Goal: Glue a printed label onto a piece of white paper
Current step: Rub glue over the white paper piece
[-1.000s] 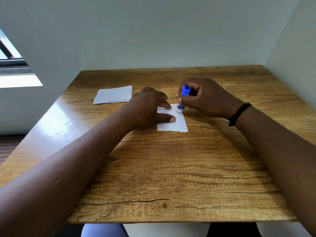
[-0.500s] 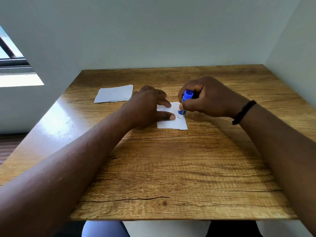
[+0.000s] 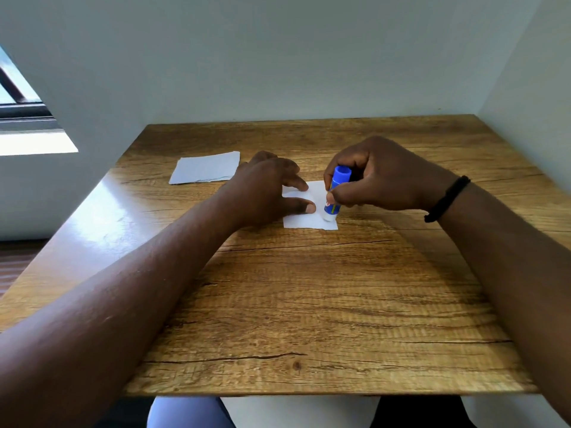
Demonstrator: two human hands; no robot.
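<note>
A small white piece of paper (image 3: 304, 222) lies flat near the middle of the wooden table (image 3: 309, 304). My left hand (image 3: 265, 193) rests on its left part, thumb and a finger pressing it down. My right hand (image 3: 383, 174) grips a blue glue stick (image 3: 336, 193), held nearly upright. The stick's white tip touches the paper near its front right corner. I see no print on the paper's visible face.
A second white sheet (image 3: 205, 167) lies at the back left of the table. Walls close the table at the back and right. A window (image 3: 18, 100) is at the far left. A black band (image 3: 446, 199) circles my right wrist.
The glue stick has moved along the paper toward me, from its far edge to its front right corner. My left hand has stayed pressing on the paper.
</note>
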